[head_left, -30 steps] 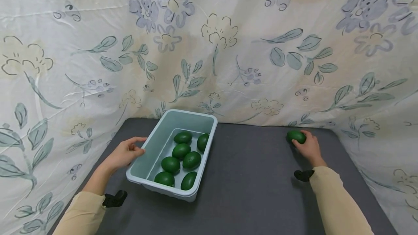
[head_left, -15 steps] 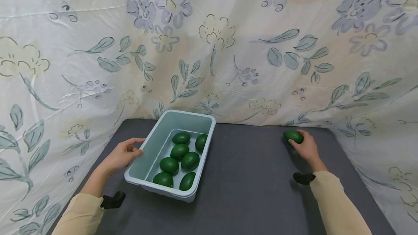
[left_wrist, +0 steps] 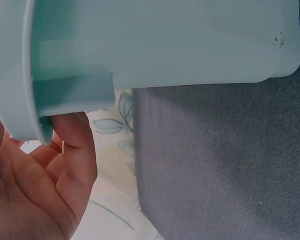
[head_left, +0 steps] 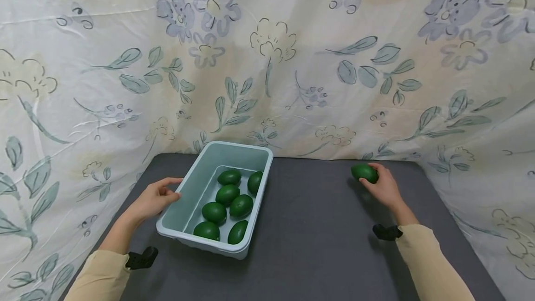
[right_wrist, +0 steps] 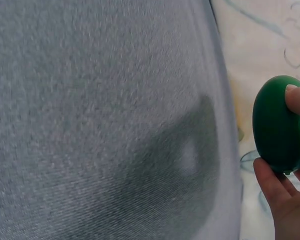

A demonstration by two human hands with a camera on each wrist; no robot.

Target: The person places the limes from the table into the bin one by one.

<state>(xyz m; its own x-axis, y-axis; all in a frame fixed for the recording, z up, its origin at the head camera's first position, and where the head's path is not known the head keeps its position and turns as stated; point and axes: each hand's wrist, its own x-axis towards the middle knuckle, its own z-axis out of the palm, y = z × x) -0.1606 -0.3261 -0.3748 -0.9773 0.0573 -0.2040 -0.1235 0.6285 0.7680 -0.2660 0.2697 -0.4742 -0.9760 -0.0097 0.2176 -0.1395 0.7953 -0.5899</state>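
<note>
My right hand (head_left: 383,188) holds a dark green, oval avocado (head_left: 365,173) above the far right of the table, and a shadow falls beneath it. In the right wrist view the thumb (right_wrist: 298,101) presses one side of the avocado (right_wrist: 277,125) and fingers support its lower end, near a small stem nub. At the left, my left hand (head_left: 152,200) grips the long side rim of a pale blue-green plastic bin (head_left: 256,219). The left wrist view has its fingers (left_wrist: 77,145) curled under the bin's overhanging rim (left_wrist: 12,65). Several similar avocados (head_left: 214,212) lie on the bin's floor, mostly toward its near end.
The dark grey table (head_left: 309,217) stretches between the bin and my right hand. A floral cloth (head_left: 292,59) hangs behind the table and along both sides. Black wrist straps (head_left: 142,258) sit by the cuffs of both sleeves.
My right hand has carried the avocado leftward from the far right of the table. The left hand keeps its grip on the bin's rim; the whole view has shifted slightly.
</note>
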